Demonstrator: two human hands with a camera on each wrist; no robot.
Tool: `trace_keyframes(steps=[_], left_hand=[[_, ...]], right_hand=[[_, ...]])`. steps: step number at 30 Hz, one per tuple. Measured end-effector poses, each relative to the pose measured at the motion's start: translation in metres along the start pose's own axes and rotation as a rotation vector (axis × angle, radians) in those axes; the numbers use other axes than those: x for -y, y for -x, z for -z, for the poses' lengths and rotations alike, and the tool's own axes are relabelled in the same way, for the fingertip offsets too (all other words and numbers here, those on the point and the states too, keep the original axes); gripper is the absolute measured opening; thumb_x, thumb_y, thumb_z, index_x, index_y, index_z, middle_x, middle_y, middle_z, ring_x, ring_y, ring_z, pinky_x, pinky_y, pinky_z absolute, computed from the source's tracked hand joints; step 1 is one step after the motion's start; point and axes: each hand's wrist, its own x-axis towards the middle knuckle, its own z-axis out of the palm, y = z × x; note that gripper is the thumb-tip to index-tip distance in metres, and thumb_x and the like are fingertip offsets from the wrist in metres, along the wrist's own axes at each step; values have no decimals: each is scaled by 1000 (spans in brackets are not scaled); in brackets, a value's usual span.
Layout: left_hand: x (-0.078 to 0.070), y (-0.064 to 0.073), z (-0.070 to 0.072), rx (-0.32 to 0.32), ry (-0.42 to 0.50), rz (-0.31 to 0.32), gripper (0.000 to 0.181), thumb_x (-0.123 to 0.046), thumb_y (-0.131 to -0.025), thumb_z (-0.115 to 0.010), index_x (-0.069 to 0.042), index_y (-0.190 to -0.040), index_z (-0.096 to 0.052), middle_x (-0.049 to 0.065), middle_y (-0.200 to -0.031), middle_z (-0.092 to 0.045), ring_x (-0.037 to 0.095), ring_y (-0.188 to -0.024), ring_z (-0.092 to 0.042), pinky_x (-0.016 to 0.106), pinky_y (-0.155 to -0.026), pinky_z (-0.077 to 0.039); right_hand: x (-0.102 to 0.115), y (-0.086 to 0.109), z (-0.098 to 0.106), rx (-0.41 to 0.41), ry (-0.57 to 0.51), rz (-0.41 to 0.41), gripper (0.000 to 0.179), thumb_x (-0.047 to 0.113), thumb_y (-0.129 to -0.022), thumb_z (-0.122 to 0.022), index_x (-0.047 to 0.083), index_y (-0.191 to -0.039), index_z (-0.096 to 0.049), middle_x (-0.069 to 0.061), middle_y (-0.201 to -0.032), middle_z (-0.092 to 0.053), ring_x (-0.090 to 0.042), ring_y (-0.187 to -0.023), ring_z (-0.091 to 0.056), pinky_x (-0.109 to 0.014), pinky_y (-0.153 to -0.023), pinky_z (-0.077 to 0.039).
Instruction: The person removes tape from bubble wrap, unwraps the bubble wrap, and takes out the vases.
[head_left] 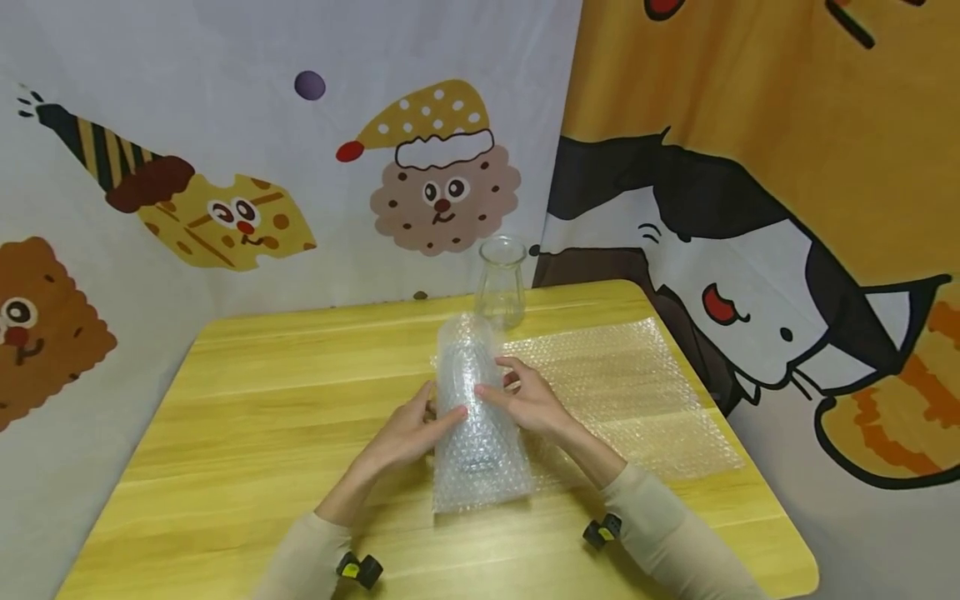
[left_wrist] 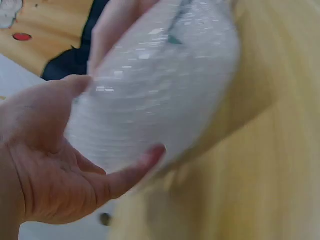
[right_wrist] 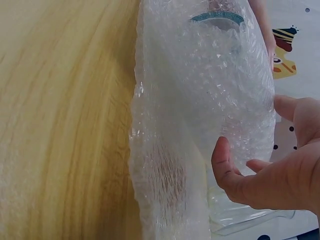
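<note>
A wood-grain counter [head_left: 262, 442] carries a flat bubble-wrap sheet [head_left: 611, 392] at right; at its left end is a bubble-wrapped bundle [head_left: 482, 458], a clear glass vase [head_left: 501, 287] just behind. The left hand [head_left: 408, 432] and right hand [head_left: 534, 402] hold the bundle from either side, fingers half-open around it, 2 thumbs in front. So loose a hold could let it slip or knock the vase. Wrapping blurs the contents, save a teal band [right_wrist: 217, 17]; some fingertips are hidden.

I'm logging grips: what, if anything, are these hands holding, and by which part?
The left hand and right hand hold the bubble-wrapped bundle between them, by its opposite sides around the middle.
</note>
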Motion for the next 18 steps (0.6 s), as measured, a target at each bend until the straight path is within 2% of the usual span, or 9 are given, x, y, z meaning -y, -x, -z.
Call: trace_keyframes(steps=[3,7,12,18], left_hand=[[-9,5,11,-38,-135,-50,102,-60,-106,-72,-7,-180,-25,25,-154,-64,40,-129,-74,57,-98,-69],[-19,7,17,-59,-247,-150,103,-61,-104,-75,-10,-180,-27,26,-176,-43,49,-151,-59,72,-116,-58],[-25,2,8,-64,-274,-260,104,-58,-100,-82,-14,-179,-31,21,-187,-24,55,-160,-47,79,-123,-48],[-24,-3,-3,-65,-286,-297,105,-58,-100,-82,-17,-181,-28,17,-192,-7,56,-171,-26,84,-125,-40]], right_hand=[[-1,0,-1,1,-4,-2,88,58,-99,-83,16,-169,-50,-21,-145,-66,-36,-126,-67,-40,-88,-66],[-1,0,-1,-5,-1,3,88,58,-99,-83,16,-169,-50,-20,-143,-67,-35,-125,-68,-39,-87,-66],[1,-1,-1,-6,19,8,89,59,-99,-83,16,-169,-50,-19,-143,-68,-34,-126,-68,-40,-89,-67],[1,-1,-2,-5,40,11,91,61,-98,-82,15,-169,-49,-19,-144,-68,-35,-128,-68,-43,-93,-67]])
